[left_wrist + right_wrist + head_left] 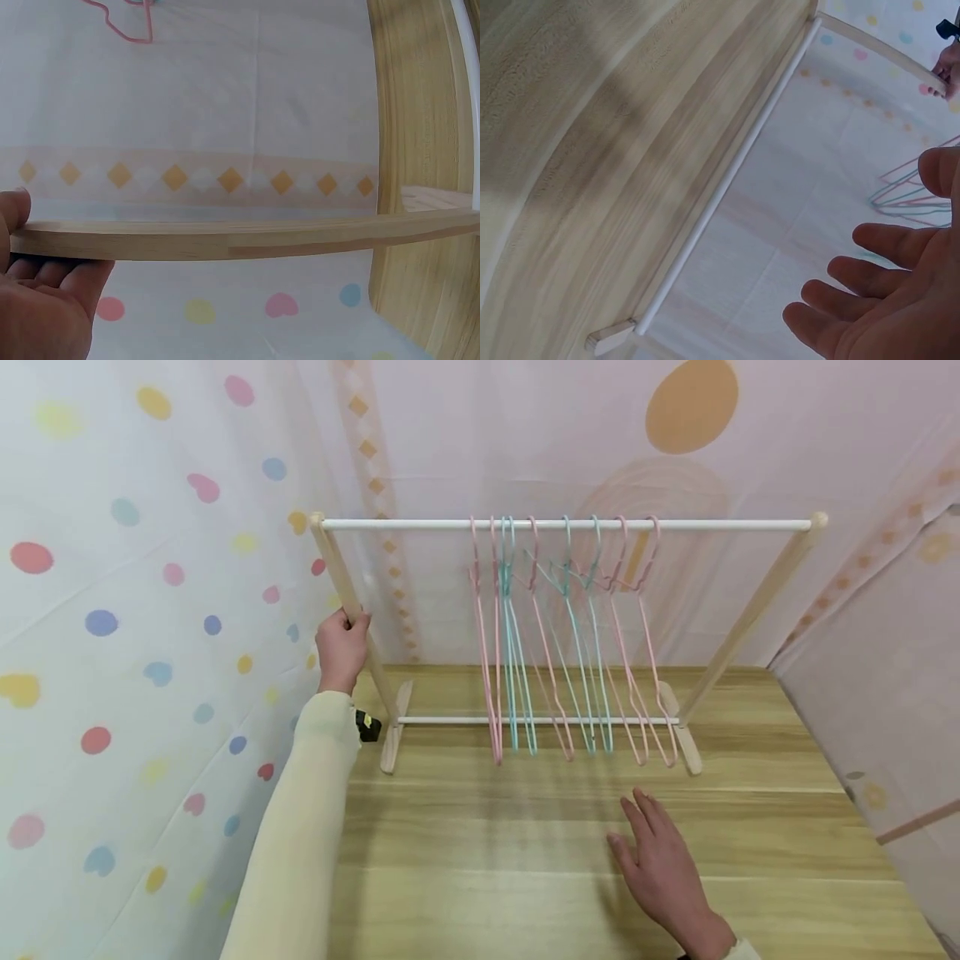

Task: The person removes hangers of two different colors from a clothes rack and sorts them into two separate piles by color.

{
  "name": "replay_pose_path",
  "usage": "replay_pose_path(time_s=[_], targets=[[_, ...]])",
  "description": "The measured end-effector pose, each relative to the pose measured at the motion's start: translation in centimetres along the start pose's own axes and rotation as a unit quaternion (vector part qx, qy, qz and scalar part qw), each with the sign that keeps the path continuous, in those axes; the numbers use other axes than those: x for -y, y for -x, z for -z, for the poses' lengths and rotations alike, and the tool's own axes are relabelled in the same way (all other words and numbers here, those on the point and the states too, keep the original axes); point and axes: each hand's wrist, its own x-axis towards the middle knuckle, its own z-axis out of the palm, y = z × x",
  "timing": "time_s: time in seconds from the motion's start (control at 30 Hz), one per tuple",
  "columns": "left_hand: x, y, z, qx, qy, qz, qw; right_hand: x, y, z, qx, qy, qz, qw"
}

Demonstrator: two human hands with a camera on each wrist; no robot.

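A small clothes rack with a white top rail (405, 525) and wooden posts stands on the table. My left hand (342, 647) grips its left post (337, 564); the left wrist view shows the thumb on one side of the post (225, 241) and the fingers on the other. Pink hangers (555, 685) and light blue hangers (521, 677) hang from the middle of the rail. My right hand (663, 868) is over the table in front of the rack, fingers extended and holding nothing. In the right wrist view that hand (885, 300) shows its spread fingers.
The wood-grain table (480, 843) extends in front of the rack. A white lower bar (442, 720) joins the rack's feet. Dotted cloth (150, 693) covers the left side, and a patterned curtain (495, 443) hangs behind. A pale patterned cloth (885, 693) stands at the right.
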Motion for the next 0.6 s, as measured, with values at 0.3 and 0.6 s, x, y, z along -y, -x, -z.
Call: replay_pose_path(time_s=[0.3, 0.6], targets=[[0.2, 0.2, 0.7, 0.002, -0.001, 0.012, 0.9999, -0.3, -0.3, 1.0, 0.016, -0.053, -0.054, 0.997], [1.1, 1.2, 1.6, 0.005, -0.003, 0.026, 0.9996, -1.2, -0.8, 4.1, 0.034, -0.102, -0.115, 0.988]])
